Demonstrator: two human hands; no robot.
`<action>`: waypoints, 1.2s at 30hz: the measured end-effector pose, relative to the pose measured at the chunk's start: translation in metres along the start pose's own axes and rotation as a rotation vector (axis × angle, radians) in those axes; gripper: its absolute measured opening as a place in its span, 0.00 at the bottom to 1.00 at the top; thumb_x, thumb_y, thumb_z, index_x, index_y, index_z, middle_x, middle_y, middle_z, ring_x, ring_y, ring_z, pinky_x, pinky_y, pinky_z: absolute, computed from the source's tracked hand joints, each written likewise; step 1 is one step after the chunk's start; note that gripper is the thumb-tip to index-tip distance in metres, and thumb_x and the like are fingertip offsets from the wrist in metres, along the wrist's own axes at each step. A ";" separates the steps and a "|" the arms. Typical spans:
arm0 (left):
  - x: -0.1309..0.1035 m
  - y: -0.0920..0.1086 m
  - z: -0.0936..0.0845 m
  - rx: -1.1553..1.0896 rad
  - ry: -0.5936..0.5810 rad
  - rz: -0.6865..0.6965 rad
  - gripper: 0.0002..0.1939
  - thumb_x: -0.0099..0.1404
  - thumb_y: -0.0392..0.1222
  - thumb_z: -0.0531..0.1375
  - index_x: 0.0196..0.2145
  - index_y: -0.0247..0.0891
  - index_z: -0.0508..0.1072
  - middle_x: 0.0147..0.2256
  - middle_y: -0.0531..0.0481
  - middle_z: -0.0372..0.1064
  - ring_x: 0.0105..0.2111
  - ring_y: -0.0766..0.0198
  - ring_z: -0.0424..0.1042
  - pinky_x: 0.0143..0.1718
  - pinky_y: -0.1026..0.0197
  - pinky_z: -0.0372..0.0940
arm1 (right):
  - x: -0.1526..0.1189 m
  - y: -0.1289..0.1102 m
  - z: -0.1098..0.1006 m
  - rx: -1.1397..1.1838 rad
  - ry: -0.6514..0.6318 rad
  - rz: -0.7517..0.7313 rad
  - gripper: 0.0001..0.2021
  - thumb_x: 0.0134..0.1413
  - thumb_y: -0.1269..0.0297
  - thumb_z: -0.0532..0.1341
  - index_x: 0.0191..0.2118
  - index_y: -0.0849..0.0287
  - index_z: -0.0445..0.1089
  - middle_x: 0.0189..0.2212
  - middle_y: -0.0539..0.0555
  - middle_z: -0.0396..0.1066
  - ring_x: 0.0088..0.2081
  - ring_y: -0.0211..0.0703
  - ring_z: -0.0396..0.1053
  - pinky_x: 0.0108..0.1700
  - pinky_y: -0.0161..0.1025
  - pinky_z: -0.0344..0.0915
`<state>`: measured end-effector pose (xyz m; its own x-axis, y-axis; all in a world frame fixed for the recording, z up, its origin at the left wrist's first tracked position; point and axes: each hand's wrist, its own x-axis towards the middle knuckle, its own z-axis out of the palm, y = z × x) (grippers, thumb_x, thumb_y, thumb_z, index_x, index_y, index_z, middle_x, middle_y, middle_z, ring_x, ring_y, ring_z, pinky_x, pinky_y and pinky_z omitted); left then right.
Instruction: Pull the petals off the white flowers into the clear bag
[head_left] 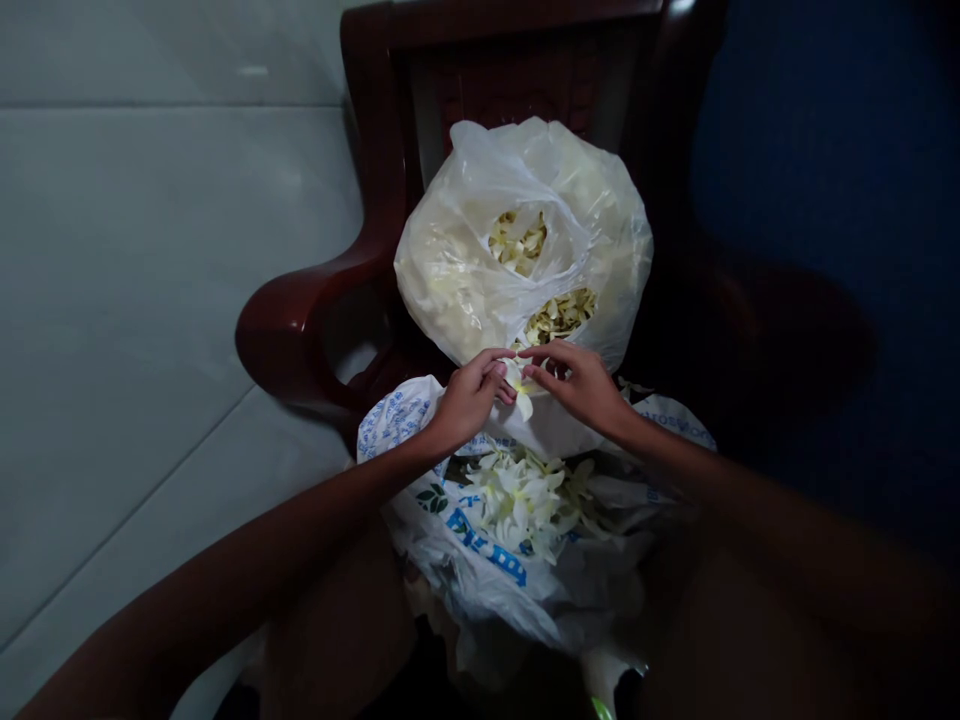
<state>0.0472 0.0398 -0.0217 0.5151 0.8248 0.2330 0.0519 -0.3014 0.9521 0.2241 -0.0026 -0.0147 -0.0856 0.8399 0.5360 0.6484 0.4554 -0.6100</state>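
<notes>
A white flower with a yellowish centre is between my two hands, in front of a large translucent bag. My left hand has its fingers closed on the flower from the left. From the right, my right hand reaches over it with thumb and index finger bent close to the bloom; whether they pinch any part of it is too small to tell. Pale yellowish petals show through two openings in the big bag. Below my hands, a heap of white flowers lies in a printed plastic bag.
A dark red wooden chair with curved armrests holds the big bag. Pale tiles cover the area to the left, and a dark blue surface is at the right. My legs flank the printed bag.
</notes>
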 end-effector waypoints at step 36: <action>-0.001 0.004 0.006 -0.012 0.054 -0.084 0.15 0.59 0.42 0.59 0.43 0.34 0.68 0.28 0.50 0.71 0.25 0.68 0.70 0.27 0.66 0.65 | -0.004 -0.008 0.003 -0.014 -0.092 0.064 0.10 0.54 0.59 0.58 0.37 0.58 0.72 0.30 0.51 0.74 0.29 0.37 0.70 0.32 0.33 0.62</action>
<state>0.0517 0.0346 -0.0197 0.4623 0.8718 0.1618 0.0828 -0.2242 0.9710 0.2170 -0.0089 -0.0136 -0.1125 0.8910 0.4398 0.6649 0.3964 -0.6331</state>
